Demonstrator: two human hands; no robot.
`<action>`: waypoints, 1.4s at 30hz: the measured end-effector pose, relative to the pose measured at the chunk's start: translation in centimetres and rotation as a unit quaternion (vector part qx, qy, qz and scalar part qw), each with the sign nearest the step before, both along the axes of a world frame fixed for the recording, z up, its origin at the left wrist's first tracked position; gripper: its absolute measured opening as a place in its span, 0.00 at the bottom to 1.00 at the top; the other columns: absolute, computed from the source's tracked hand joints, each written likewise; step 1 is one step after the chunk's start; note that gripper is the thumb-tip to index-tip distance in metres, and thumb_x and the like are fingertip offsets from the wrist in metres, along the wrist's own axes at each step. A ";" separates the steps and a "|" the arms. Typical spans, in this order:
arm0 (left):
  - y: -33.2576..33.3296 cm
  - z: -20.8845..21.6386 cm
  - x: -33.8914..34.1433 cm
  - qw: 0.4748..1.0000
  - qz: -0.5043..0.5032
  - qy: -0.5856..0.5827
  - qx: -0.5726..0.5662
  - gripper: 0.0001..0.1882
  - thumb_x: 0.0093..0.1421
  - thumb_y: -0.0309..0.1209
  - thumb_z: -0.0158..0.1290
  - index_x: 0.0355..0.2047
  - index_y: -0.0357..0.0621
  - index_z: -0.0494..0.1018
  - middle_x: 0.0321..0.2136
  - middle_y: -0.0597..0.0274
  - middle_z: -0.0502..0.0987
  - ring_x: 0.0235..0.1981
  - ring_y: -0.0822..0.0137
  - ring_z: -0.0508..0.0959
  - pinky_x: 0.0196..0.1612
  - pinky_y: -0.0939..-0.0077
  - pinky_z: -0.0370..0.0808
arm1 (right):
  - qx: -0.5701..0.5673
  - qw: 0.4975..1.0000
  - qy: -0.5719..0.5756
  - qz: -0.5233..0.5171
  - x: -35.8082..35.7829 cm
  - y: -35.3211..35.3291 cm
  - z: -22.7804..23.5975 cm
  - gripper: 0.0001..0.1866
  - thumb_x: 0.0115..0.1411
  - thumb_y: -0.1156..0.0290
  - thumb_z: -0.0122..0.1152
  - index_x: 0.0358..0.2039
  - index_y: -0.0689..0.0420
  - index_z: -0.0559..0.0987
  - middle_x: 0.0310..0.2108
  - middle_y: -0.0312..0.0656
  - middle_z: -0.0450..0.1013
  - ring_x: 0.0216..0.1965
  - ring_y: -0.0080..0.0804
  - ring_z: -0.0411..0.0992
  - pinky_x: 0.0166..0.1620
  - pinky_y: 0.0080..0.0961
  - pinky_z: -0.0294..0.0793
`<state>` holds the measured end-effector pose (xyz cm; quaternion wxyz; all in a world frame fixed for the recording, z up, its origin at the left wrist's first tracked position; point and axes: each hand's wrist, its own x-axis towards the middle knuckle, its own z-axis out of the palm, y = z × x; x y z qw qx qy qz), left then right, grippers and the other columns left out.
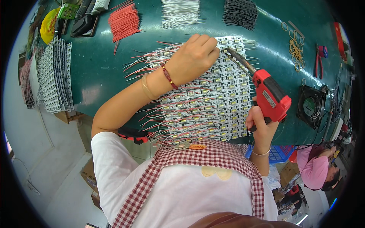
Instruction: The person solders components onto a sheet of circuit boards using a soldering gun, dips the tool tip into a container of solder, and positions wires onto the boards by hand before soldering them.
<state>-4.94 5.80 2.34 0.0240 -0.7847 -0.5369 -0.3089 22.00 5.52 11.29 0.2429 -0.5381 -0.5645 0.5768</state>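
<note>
Brown rounded shape (pixel 247 221), unclear, filling bottom edge. Centre: white circuit-board sheet (pixel 234 99), seeming light, stiff, fragile at wires (pixel 180 102); best held by edges. Left hand (pixel 198 53), upper centre, bunching fingers, pinched item hidden. Right hand (pixel 262 125), centre right, wrapping fingers round red soldering gun (pixel 270 98).

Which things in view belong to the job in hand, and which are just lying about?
Likely in the job:
red soldering gun, in the right hand
white circuit boards, under the left hand
red wire bundle and white wire bundle, matching wires on the boards

Seemingly lying about:
rubber bands
red-handled pliers
black fan, though its use is unclear
</note>
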 end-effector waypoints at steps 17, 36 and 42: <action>-0.1 0.2 0.4 1.000 0.006 -0.031 -0.004 0.12 0.49 0.20 0.53 0.36 0.35 0.76 0.29 0.57 0.68 0.34 0.58 0.72 0.40 0.66 0.70 | 0.010 1.000 -0.004 0.024 0.0 0.1 -0.2 0.10 0.65 0.77 0.57 0.44 0.68 0.73 0.17 0.37 0.70 0.15 0.20 0.66 0.20 0.19 0.65; -1.0 1.8 0.5 0.999 -0.009 0.034 0.036 0.10 0.50 0.24 0.55 0.35 0.41 0.76 0.29 0.62 0.68 0.35 0.62 0.72 0.39 0.69 0.69 | 0.008 1.000 0.013 -0.007 0.6 -0.5 1.3 0.17 0.64 0.80 0.52 0.53 0.72 0.70 0.16 0.38 0.69 0.14 0.21 0.65 0.20 0.19 0.63; -1.6 0.5 1.1 0.999 -0.006 -0.032 -0.001 0.10 0.50 0.23 0.55 0.35 0.40 0.76 0.28 0.60 0.67 0.35 0.60 0.72 0.40 0.66 0.71 | 0.004 1.000 0.001 0.017 1.4 -1.1 0.8 0.14 0.64 0.79 0.54 0.49 0.71 0.70 0.17 0.38 0.69 0.15 0.22 0.65 0.20 0.19 0.64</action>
